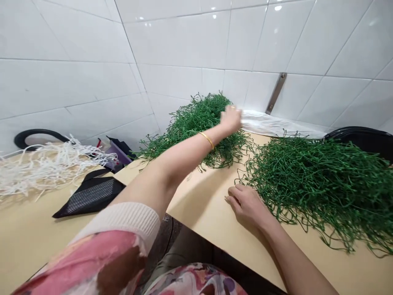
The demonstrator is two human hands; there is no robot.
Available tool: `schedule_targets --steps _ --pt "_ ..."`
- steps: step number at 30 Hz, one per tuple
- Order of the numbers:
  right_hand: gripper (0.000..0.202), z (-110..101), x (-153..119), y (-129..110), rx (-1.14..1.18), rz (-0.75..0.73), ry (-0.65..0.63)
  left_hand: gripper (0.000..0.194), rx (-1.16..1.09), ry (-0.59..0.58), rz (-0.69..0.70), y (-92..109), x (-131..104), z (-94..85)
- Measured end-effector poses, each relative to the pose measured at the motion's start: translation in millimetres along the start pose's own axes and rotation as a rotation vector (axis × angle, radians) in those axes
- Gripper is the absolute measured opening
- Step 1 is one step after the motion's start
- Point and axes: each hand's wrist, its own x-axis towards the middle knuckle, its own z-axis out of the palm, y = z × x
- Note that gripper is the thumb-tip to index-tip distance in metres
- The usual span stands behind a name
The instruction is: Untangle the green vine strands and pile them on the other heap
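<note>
My left hand (231,119) is stretched far forward, at the right edge of a heap of green knotted cords (199,119) by the wall. Its fingers look curled and are blurred, and what they hold, if anything, is hidden. Low on the light wooden table (215,217) rests my right hand (245,201), fingers bent and pressed together, beside the left edge of a larger heap of green cords (313,176). Whether a cord is between those fingers is too small to tell.
White cords (52,166) lie at the left, near a black mesh pouch (92,196) and a purple item (118,151). White plastic sheeting (267,123) runs along the tiled wall below a metal bracket (276,93). Black chair backs (362,137) show at the right.
</note>
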Motion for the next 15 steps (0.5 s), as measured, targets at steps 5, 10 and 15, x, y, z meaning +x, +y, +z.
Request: schedule_targets --steps 5,10,15 --pt "0.024 -0.3 1.9 -1.4 0.053 0.03 -0.045 0.034 0.374 -0.058 -0.31 -88.7 18.7 -29.6" --pt "0.022 0.1 3.7 -0.5 0.055 0.036 -0.058 0.027 0.318 0.124 -0.284 -100.3 26.7 -31.4" --pt "0.023 0.7 3.9 2.4 0.03 0.037 -0.064 0.034 0.07 0.455 -0.25 -80.7 49.9 -58.3"
